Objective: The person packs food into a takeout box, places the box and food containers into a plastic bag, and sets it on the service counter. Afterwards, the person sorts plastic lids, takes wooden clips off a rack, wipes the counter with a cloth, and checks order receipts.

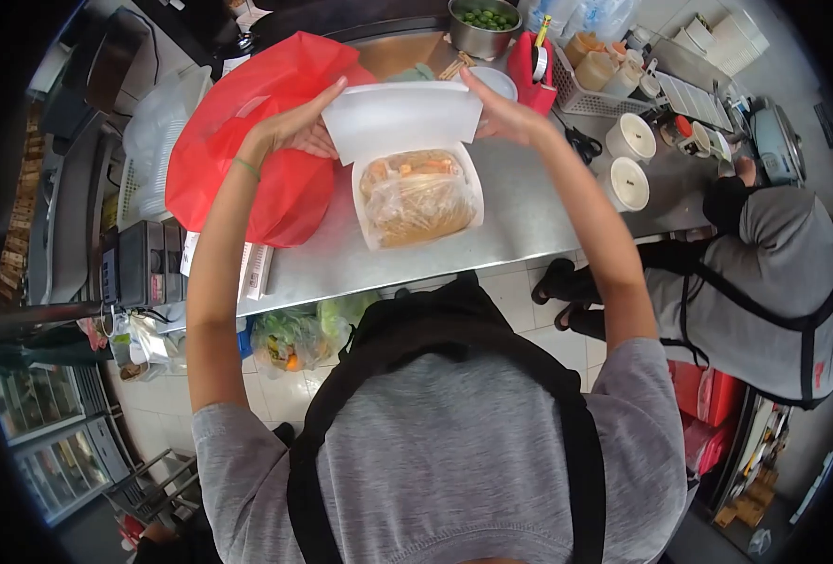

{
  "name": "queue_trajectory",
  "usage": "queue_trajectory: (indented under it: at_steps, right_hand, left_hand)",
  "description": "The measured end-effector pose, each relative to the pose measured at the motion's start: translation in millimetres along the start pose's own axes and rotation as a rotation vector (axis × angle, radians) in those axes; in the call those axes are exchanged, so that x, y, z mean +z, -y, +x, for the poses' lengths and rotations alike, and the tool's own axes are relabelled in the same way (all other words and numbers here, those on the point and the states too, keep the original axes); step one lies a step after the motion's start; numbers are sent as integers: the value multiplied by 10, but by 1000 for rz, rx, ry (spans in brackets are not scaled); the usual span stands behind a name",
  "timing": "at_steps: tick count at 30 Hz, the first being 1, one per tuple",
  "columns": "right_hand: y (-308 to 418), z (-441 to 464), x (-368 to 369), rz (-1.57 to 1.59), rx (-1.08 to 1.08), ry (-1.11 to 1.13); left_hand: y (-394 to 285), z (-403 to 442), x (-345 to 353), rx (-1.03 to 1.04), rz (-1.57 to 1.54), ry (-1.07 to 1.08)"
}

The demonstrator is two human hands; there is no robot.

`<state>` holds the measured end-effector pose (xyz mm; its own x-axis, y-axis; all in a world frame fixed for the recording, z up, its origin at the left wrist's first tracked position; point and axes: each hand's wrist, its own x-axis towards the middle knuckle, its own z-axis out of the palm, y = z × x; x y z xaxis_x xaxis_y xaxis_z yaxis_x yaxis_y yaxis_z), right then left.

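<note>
A white takeaway box (361, 219) sits on the steel counter in front of me, its lid (402, 117) raised at the far side. Inside lies a clear plastic bag of brownish food (421, 197), with orange pieces showing near the hinge. My left hand (306, 127) grips the lid's left edge, thumb at the upper corner and fingers lower down. At the opposite corner, my right hand (503, 115) holds the lid's right edge, its fingers partly hidden. A large red plastic bag (238, 141) lies beside and beneath my left forearm.
Two white lidded tubs (629, 184) stand on the right of the steel counter (520, 202). Behind them is a basket (590, 94) of bottles. A metal pot (484, 38) of green fruit is at the back. A co-worker (783, 282) stands close on the right.
</note>
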<state>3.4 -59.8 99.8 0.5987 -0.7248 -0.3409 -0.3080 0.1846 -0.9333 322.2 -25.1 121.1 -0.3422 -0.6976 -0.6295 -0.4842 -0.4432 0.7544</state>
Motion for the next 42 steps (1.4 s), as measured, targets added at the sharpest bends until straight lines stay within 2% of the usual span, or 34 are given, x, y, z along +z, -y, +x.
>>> queue_trajectory:
  at_steps: [1,4,5,8,10,12,14,16,18,20,21,23,26,28,31,33,35,37,39,42]
  right_hand:
    - [7,48,-62,-155,46,-10]
    - [157,48,-68,-277,166,50]
    - [277,-81,-4,-348,257,0]
    - [343,-207,119,-362,243,-55]
    - [244,-231,149,-307,176,-78]
    - [67,-179,142,-183,-32,-88]
    - [-142,-148,113,-146,4,-105]
    - [-385,-245,171,-54,-153,-188]
    - [-675,-401,272,-46,-283,-206]
    - [-939,-554,359,-160,-451,-207]
    - [-1078,-619,377,-165,-413,-170]
    - [-1292,-712,477,-193,-465,-185]
    - [-1344,-908,528,-297,-508,-188]
    - [-1367,-994,573,-528,-527,-246]
    - [-1340,-1124,621,-661,-541,-236]
    - [-1365,-1138,652,-672,-578,-256]
    - [-1377,-1126,656,-685,-616,-283]
    - [-1423,-1080,683,-906,-567,-427]
    - [-1484,-1051,723,-852,-581,-472]
    - [-1535,-1034,710,-805,-646,-530]
  left_hand:
    - [-33,6,32,-7,-4,-26]
    - [-126,-37,156,17,4,-77]
    - [-78,52,89,-13,-63,-26]
    - [-134,-51,284,69,-129,-72]
    - [-64,12,361,79,-171,-117]
    - [14,-14,477,152,-221,-228]
    - [122,-68,600,137,-245,-265]
    - [434,-7,759,220,-174,-364]
    - [841,10,1060,521,-20,-456]
    - [955,-186,1487,516,123,-605]
    - [1087,-170,1624,514,124,-609]
    - [1361,-49,1837,603,336,-808]
    - [1430,-81,1960,571,515,-777]
    - [1522,-41,2013,609,521,-868]
    - [1562,-57,2065,638,450,-958]
    - [1548,-78,2161,659,480,-1152]
    - [1488,-104,2227,616,466,-1201]
    - [1480,-81,2257,576,454,-1247]
    - [1486,-58,2265,628,411,-1345]
    - [1519,-67,2284,595,382,-1307]
